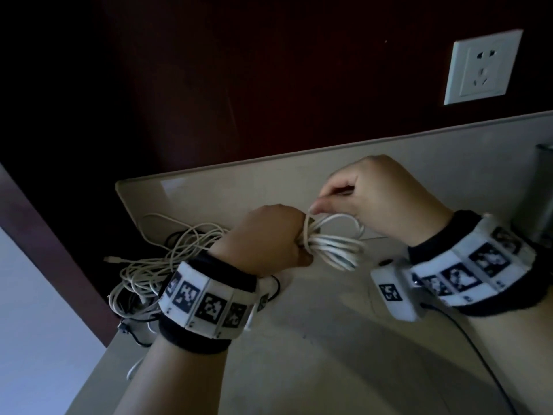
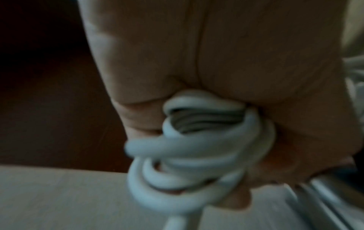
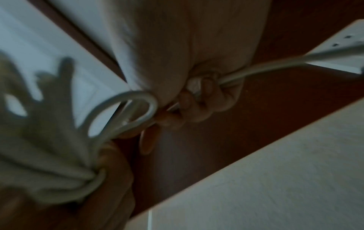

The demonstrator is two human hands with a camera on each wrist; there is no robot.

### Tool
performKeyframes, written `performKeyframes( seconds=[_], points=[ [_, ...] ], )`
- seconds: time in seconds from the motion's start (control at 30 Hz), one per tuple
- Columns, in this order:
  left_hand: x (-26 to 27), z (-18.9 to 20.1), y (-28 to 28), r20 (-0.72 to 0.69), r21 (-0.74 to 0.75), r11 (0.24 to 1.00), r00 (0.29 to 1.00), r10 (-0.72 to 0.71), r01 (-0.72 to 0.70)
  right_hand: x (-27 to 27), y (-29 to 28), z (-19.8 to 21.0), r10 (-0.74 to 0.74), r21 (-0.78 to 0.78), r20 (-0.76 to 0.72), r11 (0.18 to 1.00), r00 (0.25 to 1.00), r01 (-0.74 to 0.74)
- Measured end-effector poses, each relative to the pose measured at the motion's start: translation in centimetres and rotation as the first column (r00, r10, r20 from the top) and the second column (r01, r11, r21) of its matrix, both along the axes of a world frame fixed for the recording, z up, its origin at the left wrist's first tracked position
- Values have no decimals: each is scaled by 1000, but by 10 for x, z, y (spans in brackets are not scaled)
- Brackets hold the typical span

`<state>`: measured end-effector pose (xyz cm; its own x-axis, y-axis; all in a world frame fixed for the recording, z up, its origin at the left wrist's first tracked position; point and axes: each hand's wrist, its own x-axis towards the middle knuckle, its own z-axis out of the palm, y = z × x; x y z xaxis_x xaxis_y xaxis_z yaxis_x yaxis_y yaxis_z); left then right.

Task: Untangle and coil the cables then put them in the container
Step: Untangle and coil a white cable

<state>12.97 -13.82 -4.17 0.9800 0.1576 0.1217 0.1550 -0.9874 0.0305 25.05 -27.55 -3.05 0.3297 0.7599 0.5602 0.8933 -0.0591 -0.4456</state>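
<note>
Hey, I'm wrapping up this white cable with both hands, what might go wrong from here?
1. The coiled white cable sits bunched in the left hand; if that grip loosens, the loops may spring apart.
2. The right hand only pinches the strand, which could slip mid-wrap.
3. The tangled cables lie at the table edge and might slide off.

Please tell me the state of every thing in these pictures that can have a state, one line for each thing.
left hand: grips the white coil.
right hand: pinches a strand of the coil's cable.
white coil: wound in loops, held above the table, not yet put away.
cable pile: tangled, lying on the table's left end.
wall socket: nothing plugged in.
table: carries the pile.
</note>
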Motion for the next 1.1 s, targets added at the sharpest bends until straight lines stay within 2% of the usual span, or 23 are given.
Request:
performKeyframes(
  seconds=[0.07,0.13,0.2,0.3,0.4,0.5,0.6,0.7,0.83,0.93,1.03,1.1],
  points=[
    [-4,5,-5,52,-206,977,998,-43,53,7,-5,3,104,-53,-200,992,974,-117],
    [-11,11,-10,196,-448,885,980,-42,127,8,-10,5,200,-61,-338,971,920,-233],
    [-17,19,-11,387,-526,823,922,5,216,8,-14,7,197,-62,-378,970,905,-237],
    [-17,24,-9,413,-608,783,895,171,131,1,-9,6,95,-121,-136,986,986,-112],
    [-6,14,-2,378,-658,752,852,362,-28,-10,-3,-2,10,-230,71,973,997,6],
    [7,2,3,353,-559,805,822,446,-197,-14,-1,-8,-40,-281,262,953,964,116],
    [11,-6,4,335,-378,838,785,521,-395,-20,-1,-8,-70,-272,353,946,933,174],
    [12,-13,0,338,-254,850,780,526,-462,-26,7,-13,-90,-265,452,937,888,229],
    [10,-14,-1,340,-170,866,797,499,-470,-30,13,-17,-64,-241,481,949,874,203],
    [8,-14,-3,306,-36,887,840,448,-460,-33,10,-11,-97,-103,525,979,846,176],
    [9,-18,-9,186,192,928,941,284,-318,-31,5,-7,-124,-18,464,989,877,149],
    [10,-19,-9,106,272,943,980,167,-190,-24,3,-6,-153,-27,388,984,909,178]
  ],
)
